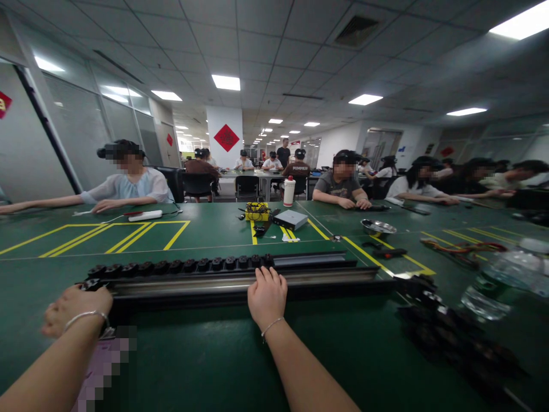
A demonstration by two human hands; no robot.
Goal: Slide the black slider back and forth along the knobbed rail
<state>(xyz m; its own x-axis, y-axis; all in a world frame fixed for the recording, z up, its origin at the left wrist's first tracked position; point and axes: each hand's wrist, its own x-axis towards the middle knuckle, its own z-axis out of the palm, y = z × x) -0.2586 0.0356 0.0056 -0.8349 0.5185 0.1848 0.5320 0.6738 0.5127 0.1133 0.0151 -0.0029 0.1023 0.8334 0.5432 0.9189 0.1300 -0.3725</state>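
A long black rail lay across the green desk, with a row of black knobs along its far side. The left hand was at its left end, fingers curled; whether they grasped it could not be told. The right hand lay over its middle, fingers bent near the rightmost knobs, their grip likewise unclear.

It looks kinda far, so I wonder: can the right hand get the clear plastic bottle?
Probably yes, with a stretch. The right hand would have to leave the long black rail and reach right, past the black parts heaped nearer than the clear plastic bottle. Nothing seems to cover it.
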